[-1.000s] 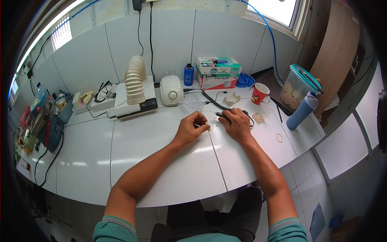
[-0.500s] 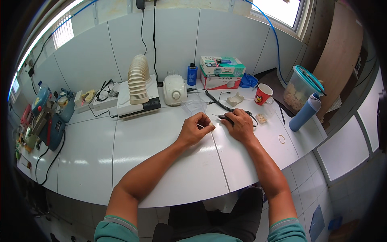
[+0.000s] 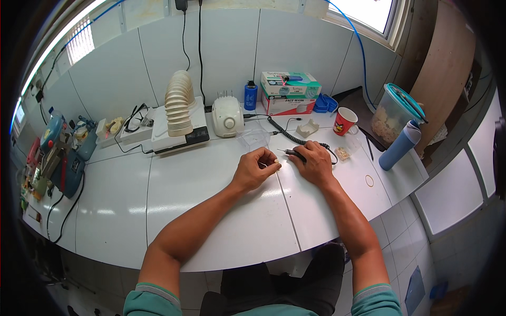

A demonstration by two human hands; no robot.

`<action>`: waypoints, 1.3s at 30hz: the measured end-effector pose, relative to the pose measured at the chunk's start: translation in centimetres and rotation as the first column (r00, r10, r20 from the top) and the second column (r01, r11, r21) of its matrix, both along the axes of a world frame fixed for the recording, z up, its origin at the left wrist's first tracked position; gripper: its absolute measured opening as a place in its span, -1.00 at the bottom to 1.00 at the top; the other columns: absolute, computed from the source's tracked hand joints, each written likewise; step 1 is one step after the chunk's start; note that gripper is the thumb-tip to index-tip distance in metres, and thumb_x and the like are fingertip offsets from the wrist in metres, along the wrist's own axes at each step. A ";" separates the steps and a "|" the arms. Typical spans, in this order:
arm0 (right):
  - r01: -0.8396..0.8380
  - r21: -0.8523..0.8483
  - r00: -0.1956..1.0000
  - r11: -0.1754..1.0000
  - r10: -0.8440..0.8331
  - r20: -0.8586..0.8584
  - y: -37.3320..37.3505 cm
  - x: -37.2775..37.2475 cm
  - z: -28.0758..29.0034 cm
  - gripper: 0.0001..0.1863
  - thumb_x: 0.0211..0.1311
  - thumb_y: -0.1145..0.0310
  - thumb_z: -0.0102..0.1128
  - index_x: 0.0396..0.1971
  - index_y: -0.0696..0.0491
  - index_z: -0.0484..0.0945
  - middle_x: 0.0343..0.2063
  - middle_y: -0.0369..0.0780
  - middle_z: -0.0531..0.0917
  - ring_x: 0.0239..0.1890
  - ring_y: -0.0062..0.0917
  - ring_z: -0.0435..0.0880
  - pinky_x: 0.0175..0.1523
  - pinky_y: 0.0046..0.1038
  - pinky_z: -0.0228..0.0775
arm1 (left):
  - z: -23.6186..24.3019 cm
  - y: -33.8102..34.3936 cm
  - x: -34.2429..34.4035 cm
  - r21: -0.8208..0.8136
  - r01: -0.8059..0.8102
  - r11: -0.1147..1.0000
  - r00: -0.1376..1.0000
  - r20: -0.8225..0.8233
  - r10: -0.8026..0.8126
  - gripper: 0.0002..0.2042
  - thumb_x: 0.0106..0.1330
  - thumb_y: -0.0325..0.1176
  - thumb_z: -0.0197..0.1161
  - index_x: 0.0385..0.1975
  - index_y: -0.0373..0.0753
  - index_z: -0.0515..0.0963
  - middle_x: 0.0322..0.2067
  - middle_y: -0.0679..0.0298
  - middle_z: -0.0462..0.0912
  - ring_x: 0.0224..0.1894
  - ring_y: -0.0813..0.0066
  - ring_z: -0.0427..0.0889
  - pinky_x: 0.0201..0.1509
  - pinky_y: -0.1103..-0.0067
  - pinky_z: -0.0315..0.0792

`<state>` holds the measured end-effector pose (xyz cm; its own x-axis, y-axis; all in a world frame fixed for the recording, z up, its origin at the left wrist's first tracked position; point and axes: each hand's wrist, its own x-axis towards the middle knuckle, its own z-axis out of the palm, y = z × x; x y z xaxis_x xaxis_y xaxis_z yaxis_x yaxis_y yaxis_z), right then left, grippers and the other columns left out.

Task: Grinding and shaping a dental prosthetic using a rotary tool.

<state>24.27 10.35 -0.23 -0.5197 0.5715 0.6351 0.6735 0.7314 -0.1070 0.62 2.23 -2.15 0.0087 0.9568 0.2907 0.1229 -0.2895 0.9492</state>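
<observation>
Head view, my left hand: I have my left hand [image 3: 252, 169] closed in a pinch, thumb and fingertips gripping a small cream-coloured hard piece [image 3: 277, 161], probably so that its outer edge is exposed and steady.
Cream piece: it sits at my fingertips above the white panelled tabletop [image 3: 211, 210], on the side facing my other hand; too much is covered for me to tell its long axis.
My right hand: my right hand [image 3: 316, 162] is curled around a dark pen-shaped handpiece [image 3: 298, 154], held low near the front, I judge for fine control.
Handpiece direction: its thin metal tip [image 3: 281, 150] points left and slightly away from me, the long axis running mostly crosswise; tip and piece are near each other but apart.
Black coiled cord: the cord [image 3: 284, 135] lies beyond my right hand, likely to leave slack.
White rounded desktop unit: the unit [image 3: 227, 118] stands farther back, upright pins on top.
</observation>
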 end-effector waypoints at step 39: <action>-0.599 -0.133 0.796 0.789 0.570 -0.203 -0.1 -0.9 2.2 -0.66 0.02 0.49 0.67 -0.16 -0.02 0.78 -0.25 -0.29 0.68 -0.19 -0.34 0.68 -0.07 -0.29 0.46 | 2.1 -1.3 -0.3 -0.188 0.162 0.969 0.986 0.001 -0.165 -0.80 0.51 -0.41 0.46 0.05 -0.32 0.78 -0.27 0.38 0.81 -0.40 0.79 0.54 -0.30 0.70 0.42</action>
